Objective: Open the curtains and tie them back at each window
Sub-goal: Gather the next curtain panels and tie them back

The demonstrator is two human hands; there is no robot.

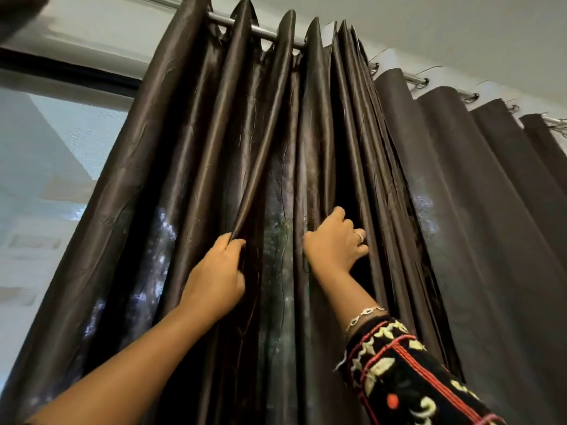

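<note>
Our left hand [219,271] and right hand [336,237] each clutch a fold of curtain [190,133]; hard pulling may strain the rod [264,33].

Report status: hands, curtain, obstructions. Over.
Left hand grips a fold of the satin curtain. Right hand grips a nearby fold. Curtain partly bunched, no tieback in view. No obstruction seen.

Window [46,167] left, gathered curtain [214,142] centre, second curtain [478,185] right — seemingly behind

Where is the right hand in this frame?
In the head view, right of centre: the right hand grips a fold of the shiny brown curtain, just right of the left hand.
</note>
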